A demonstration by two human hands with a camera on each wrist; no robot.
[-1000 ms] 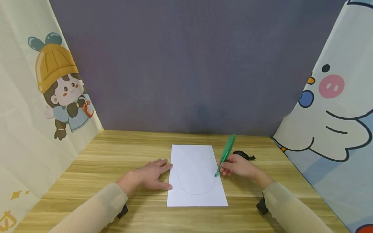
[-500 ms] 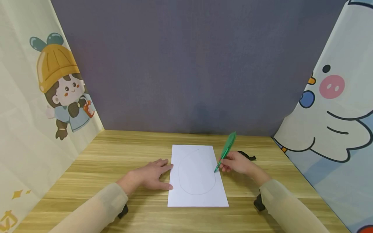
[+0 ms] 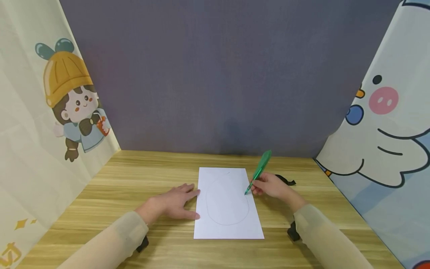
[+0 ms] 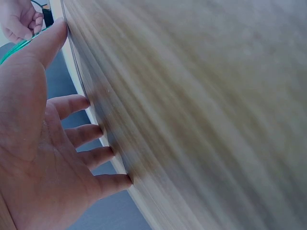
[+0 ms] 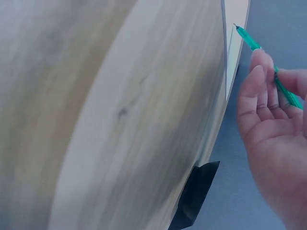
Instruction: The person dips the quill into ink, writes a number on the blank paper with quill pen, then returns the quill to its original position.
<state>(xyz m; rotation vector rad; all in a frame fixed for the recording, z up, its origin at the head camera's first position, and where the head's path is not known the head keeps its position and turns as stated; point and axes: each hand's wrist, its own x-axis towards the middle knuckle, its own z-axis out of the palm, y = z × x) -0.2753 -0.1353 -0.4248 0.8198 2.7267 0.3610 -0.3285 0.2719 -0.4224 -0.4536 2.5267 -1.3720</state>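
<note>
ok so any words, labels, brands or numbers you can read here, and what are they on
None can be read.
Paper: a thin drawn curve, no readable text.
Green pen: no readable text.
Left backdrop: a yellow mark in the low corner; I can't tell whether it is lettering.

The left hand point(image 3: 174, 203) and the right hand point(image 3: 270, 185) are bare. The person wears long sleeves of plain cream cloth, the left sleeve point(image 3: 104, 241) and the right sleeve point(image 3: 332, 237), with slightly greyish cuffs. Beside each cuff shows a small black block, the left block point(image 3: 143, 244) and the right block point(image 3: 293, 232).
</note>
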